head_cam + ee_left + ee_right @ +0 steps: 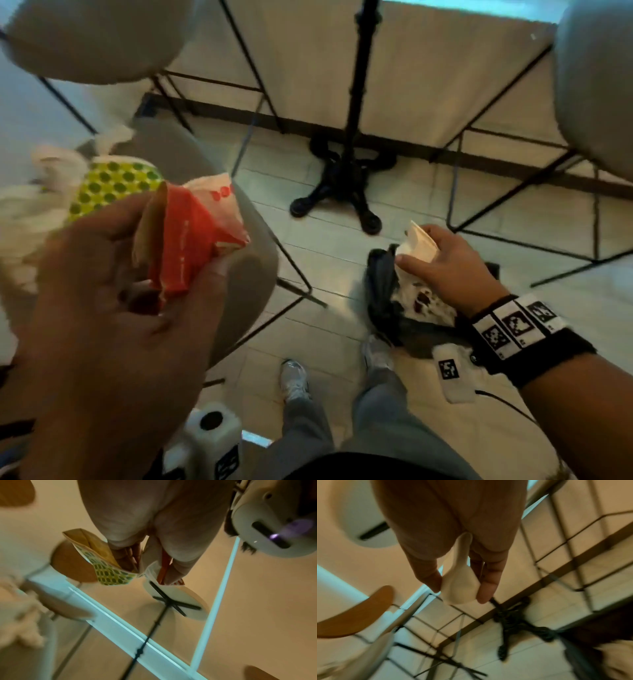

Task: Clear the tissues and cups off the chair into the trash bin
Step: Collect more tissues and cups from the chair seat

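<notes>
My left hand (144, 274) is raised over the grey chair (253, 240) and grips two crushed paper cups together: a red and white cup (195, 233) and a yellow cup with green dots (113, 185). The left wrist view shows the dotted cup (109, 572) and the red cup (164, 569) pinched between fingers. My right hand (442, 263) holds a flattened white cup (419, 243) directly above the black-lined trash bin (387, 291) on the floor. The white cup (460, 582) sits between thumb and fingers in the right wrist view. White tissues (24, 212) lie blurred on the chair at the left.
A black table pedestal (346, 192) stands on the tiled floor just beyond the bin. Black wire chair legs (513, 171) frame the right side, and another chair (596, 85) sits at the far right. My feet (294, 380) are close to the bin.
</notes>
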The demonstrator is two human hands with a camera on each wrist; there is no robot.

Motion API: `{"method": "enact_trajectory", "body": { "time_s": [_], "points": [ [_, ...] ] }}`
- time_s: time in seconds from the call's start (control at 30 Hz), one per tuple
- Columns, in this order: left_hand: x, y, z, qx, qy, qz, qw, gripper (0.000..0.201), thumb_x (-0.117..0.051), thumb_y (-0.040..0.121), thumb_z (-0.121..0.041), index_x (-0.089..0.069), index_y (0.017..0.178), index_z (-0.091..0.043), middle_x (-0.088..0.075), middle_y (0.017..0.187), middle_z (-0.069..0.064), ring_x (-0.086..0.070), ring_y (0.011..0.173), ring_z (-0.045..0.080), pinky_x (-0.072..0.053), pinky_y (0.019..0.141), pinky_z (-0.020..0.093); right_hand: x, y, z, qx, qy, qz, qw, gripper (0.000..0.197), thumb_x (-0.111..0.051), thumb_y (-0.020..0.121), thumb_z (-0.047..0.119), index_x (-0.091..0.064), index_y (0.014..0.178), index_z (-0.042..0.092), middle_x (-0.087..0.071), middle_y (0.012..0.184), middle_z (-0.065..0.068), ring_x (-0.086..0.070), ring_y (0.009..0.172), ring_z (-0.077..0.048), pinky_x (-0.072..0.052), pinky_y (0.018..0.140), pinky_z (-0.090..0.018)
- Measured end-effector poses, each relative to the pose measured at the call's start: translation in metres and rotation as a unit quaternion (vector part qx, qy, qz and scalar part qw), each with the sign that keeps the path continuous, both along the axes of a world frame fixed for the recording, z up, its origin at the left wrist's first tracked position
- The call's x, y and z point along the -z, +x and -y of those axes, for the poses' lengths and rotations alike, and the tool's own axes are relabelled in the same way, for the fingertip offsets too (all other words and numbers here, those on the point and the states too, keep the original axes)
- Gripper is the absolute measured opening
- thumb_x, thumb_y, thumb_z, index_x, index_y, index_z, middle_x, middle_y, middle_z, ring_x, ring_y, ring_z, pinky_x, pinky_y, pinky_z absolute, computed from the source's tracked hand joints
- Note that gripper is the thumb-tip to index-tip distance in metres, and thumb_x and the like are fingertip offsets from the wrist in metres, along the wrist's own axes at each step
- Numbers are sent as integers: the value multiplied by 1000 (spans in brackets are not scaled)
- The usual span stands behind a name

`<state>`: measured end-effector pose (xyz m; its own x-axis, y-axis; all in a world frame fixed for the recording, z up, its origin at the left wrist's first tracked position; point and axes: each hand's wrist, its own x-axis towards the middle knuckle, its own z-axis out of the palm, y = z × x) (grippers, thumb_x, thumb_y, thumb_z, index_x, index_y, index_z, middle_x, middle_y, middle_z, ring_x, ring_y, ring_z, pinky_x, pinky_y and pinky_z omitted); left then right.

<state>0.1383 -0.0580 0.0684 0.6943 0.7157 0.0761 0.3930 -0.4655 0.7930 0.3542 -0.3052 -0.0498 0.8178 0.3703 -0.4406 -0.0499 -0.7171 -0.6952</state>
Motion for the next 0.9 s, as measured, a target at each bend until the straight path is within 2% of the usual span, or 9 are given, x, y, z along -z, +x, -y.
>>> {"method": "enact_trajectory", "body": {
  "time_s": [0.1,0.2,0.33,0.47,0.53,0.6,0.63,0.77,0.9],
  "points": [
    [15,63,65,148,24,-17,988,46,-75,84,-48,-45,119,-54,-61,113,-8,-59,98,-5,-41,80,0,54,11,91,88,-70,-53,992,42,-81,81,38,-63,116,22,-69,101,-5,-68,90,-26,-59,77,-42],
    [74,122,124,264,-47,-58,962,45,-80,84,-25,-52,116,-40,-62,104,-8,-62,89,4,-46,77,5,116,14,165,182,-90,-138,969,42,-83,80,36,-61,112,21,-67,105,-11,-69,92,-34,-63,72,-54],
    [192,187,184,351,-140,-208,902,37,-78,85,-30,-57,114,-39,-64,102,-12,-64,88,0,-56,77,19,192,18,217,265,-91,-236,931,41,-78,86,27,-60,119,11,-62,115,-18,-67,97,-38,-64,69,-51],
    [297,233,225,335,-216,-328,856,37,-78,85,-26,-57,112,-38,-63,89,-22,-63,82,-9,-46,63,5,261,34,233,349,-77,-302,884,46,-79,84,30,-58,118,8,-61,120,-20,-65,104,-43,-63,72,-55],
    [342,250,240,298,-248,-367,845,37,-81,81,-31,-61,112,-34,-67,95,-15,-68,94,8,-55,76,19,287,44,237,369,-61,-320,871,42,-78,86,33,-54,112,10,-61,114,-19,-66,97,-40,-65,69,-48],
    [376,259,255,272,-273,-381,840,56,-82,72,-46,-63,123,-33,-71,112,-8,-69,104,19,-57,96,41,302,54,238,388,-56,-316,864,42,-74,89,36,-51,110,7,-59,101,-13,-62,82,-29,-60,50,-24],
    [385,261,263,268,-293,-381,835,69,-80,71,-52,-58,133,-35,-68,120,-11,-66,110,17,-54,102,44,309,58,238,400,-41,-324,856,45,-72,90,39,-52,112,5,-60,103,-13,-62,82,-28,-58,50,-21],
    [395,256,279,275,-311,-437,798,101,-75,81,-54,-17,161,-33,-44,142,-13,-51,127,19,-43,113,43,320,61,239,434,-4,-374,820,73,-67,82,56,-51,139,14,-55,130,-7,-58,117,-36,-61,81,-46],
    [385,232,258,272,-258,-512,773,104,-70,86,-55,-6,163,-28,-28,168,5,-38,149,25,-36,121,41,299,51,237,357,-46,-366,858,51,-60,95,36,-51,141,15,-61,129,-13,-61,120,-39,-54,98,-55]
  ]
}}
